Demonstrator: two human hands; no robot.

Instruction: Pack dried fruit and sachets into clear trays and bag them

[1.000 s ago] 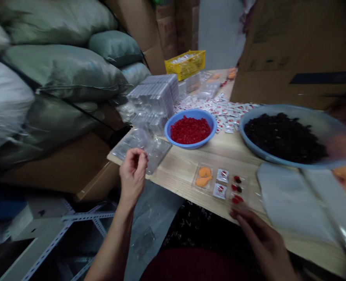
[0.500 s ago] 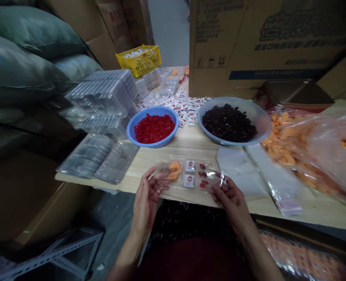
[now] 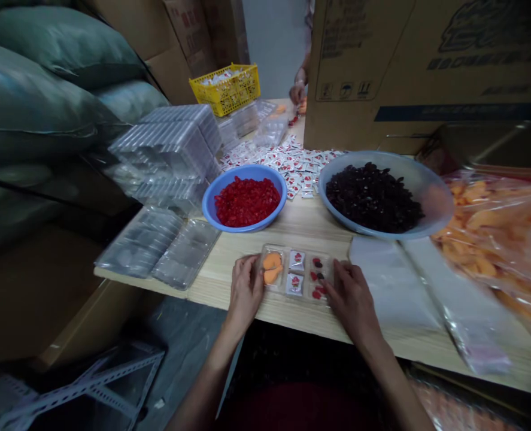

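While both hands bracket the clear tray (image 3: 307,274), it lies flat on the wooden table (image 3: 303,220), close to the front edge and nearer the person than the blue bowl (image 3: 247,228). The left hand (image 3: 246,284) has its fingers curled round the left end, beside the orange pieces (image 3: 272,261); the right hand (image 3: 352,296) holds the right end between a thumb and loosely spread fingers, by the red pieces (image 3: 316,294) and dark pieces (image 3: 320,276). Two white packets (image 3: 294,285) sit between. Whether a lid covers it all, I cannot tell. Lifting one end faster than the other could slide the small pieces out of place, uneven squeezing might flex the thin plastic, a tug forward could tip it over the edge, and a drift rightward could catch the white sheet (image 3: 377,281) just beside the right hand
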